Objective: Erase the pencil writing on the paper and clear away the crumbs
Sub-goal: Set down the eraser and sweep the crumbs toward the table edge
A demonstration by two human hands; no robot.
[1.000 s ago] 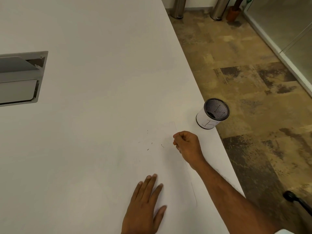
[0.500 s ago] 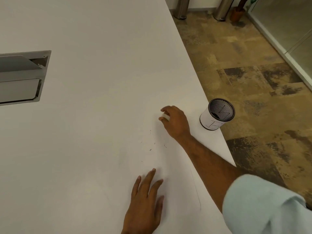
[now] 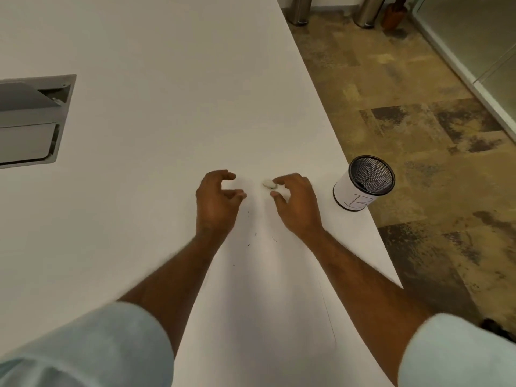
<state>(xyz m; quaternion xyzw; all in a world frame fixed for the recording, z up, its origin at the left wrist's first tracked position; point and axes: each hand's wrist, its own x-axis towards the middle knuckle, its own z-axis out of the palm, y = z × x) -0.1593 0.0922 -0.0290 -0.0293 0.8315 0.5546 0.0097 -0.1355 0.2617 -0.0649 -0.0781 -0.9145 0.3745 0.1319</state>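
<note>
**A:** Going left to right for me, what's different from a second ago?

**B:** I had my left hand (image 3: 216,199) flat on the paper (image 3: 262,289) near six o'clock; now it is up near the centre with the fingers curled and spread apart, holding nothing. My right hand (image 3: 296,202) was a closed fist around the eraser; half a second ago it reached forward, and now the eraser (image 3: 268,184) lies on the table (image 3: 139,79) at its fingertips. The fingers are loosely parted. I cannot tell if one tip still touches it.

**A:** So rubbing is over?

**B:** I judge so. I can make out no writing on the sheet, though it's pale against the table. What remains are the crumbs (image 3: 255,234), dark flecks between my wrists, toward six o'clock from the eraser. Both hands look free to sweep them.

**A:** Anything around to mind?

**B:** At nine o'clock there's a grey hatch (image 3: 33,121) set in the tabletop, well apart. At three o'clock a mesh cup (image 3: 363,184) stands close to the table's edge, near my right hand; a broad sweep rightward could knock it off. The eraser itself sits just beyond the crumbs.
</note>
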